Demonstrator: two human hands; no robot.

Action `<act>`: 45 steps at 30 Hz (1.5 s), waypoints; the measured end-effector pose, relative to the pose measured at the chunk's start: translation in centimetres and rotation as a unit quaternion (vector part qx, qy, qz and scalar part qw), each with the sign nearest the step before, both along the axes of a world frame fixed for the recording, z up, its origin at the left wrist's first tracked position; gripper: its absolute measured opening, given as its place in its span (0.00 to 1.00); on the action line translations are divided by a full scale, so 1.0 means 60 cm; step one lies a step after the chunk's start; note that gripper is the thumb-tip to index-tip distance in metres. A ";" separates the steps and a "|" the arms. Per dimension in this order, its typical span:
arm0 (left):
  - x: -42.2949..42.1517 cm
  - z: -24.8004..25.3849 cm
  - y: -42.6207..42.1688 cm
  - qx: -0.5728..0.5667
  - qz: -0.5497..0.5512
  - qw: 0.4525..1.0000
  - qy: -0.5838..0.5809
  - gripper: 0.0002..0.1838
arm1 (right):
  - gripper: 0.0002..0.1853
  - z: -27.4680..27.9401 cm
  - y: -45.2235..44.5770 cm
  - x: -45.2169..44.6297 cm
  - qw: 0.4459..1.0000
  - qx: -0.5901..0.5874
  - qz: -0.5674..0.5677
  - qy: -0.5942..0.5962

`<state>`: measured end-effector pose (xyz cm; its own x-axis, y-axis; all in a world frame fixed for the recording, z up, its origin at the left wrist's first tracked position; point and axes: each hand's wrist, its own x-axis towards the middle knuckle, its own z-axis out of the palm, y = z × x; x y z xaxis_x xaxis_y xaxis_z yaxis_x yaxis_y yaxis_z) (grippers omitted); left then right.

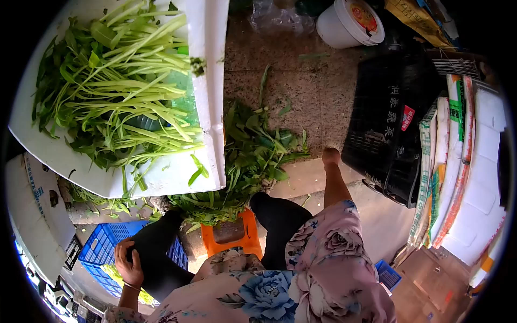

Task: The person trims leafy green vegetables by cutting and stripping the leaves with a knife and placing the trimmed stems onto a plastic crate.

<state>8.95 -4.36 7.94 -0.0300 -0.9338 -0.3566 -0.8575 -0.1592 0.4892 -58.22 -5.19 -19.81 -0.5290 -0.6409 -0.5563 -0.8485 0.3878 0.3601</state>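
Observation:
My left hand rests on my dark-clothed left leg, its fingers a little apart and holding nothing. My right hand is low over the ground to the right of my knees; its fingers are hidden. Between my legs and beyond them lies a loose pile of leafy greens. At the upper left, a white foam board bears many green stalks with leaves, cut ends mostly towards the right. An orange stool shows between my legs.
A black crate stands right of my right hand, beside stacked white foam boxes. A white bucket is at the top. A blue basket holding greens sits by my left leg. Clear plastic lies at the top.

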 end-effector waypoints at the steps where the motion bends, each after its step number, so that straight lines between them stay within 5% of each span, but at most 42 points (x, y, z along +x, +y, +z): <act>1: -0.001 -0.002 0.003 -0.014 0.001 1.000 -0.003 0.08 | 0.07 -0.015 -0.001 -0.012 0.997 -0.053 -0.049 0.012; 3: -0.002 -0.009 0.015 -0.034 0.009 0.999 -0.005 0.09 | 0.19 -0.079 0.004 -0.058 0.953 -0.174 -0.245 -0.030; 5: -0.015 -0.009 0.029 -0.071 -0.002 0.996 -0.054 0.10 | 0.15 -0.164 0.032 -0.134 0.930 -0.241 -0.261 -0.098; 9: -0.029 -0.018 0.082 -0.151 0.019 0.981 -0.122 0.09 | 0.24 -0.021 -0.053 -0.065 0.943 -0.181 -0.278 -0.003; 11: -0.044 -0.009 0.115 -0.210 0.046 0.966 -0.145 0.08 | 0.22 0.063 -0.075 -0.015 0.995 -0.017 -0.099 0.003; 14: -0.056 0.002 0.155 -0.248 0.063 0.952 -0.169 0.09 | 0.21 0.054 -0.055 0.013 0.996 0.007 0.091 -0.005; 24: -0.050 -0.006 0.326 -0.394 0.178 0.902 -0.020 0.07 | 0.19 0.039 -0.033 0.061 0.971 -0.232 -0.059 -0.008; 29: -0.050 -0.033 0.442 -0.417 0.354 0.833 0.078 0.04 | 0.19 0.116 -0.078 0.064 0.860 -0.491 -0.102 -0.092; 31: -0.025 -0.080 0.474 -0.299 0.542 0.753 0.223 0.04 | 0.18 0.179 -0.099 0.108 0.803 -0.560 -0.065 -0.193; 33: 0.024 -0.113 0.486 -0.176 0.667 0.566 0.451 0.09 | 0.17 0.277 -0.099 0.219 0.768 -0.566 0.019 -0.300; 35: 0.067 -0.148 0.496 -0.120 0.691 0.415 0.579 0.13 | 0.16 0.366 -0.091 0.350 0.725 -0.537 0.052 -0.428; 37: 0.088 -0.188 0.498 -0.134 0.677 0.327 0.646 0.16 | 0.15 0.431 -0.077 0.476 0.701 -0.477 0.078 -0.524; 40: 0.101 -0.212 0.491 -0.182 0.671 0.246 0.676 0.24 | 0.13 0.467 -0.080 0.645 0.669 -0.332 0.160 -0.646; 45: 0.114 -0.216 0.486 -0.228 0.662 0.151 0.698 0.29 | 0.12 0.522 -0.026 0.985 0.674 -0.068 0.377 -0.631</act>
<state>15.78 24.78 -5.03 0.5419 -0.3680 -0.7556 0.7672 0.5836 0.2660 0.88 -6.78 11.49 0.8161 -0.5531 -0.1672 -0.4200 -0.3691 -0.8291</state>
